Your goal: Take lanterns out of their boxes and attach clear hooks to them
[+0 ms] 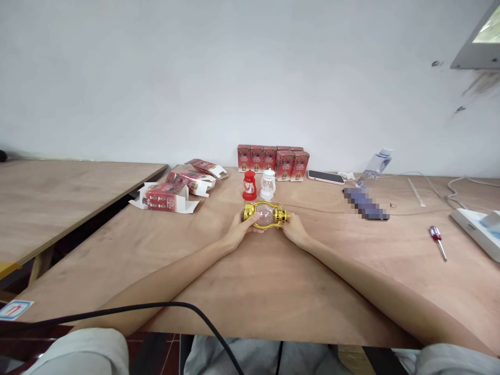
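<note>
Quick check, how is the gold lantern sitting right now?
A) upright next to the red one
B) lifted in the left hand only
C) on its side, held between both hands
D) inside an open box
C: the gold lantern lies on its side on the table, with the left hand at one end and the right hand at the other; the red lantern stands upright behind it.

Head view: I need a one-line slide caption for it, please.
Both hands, left hand and right hand, hold a gold lantern sideways on the wooden table.
</note>
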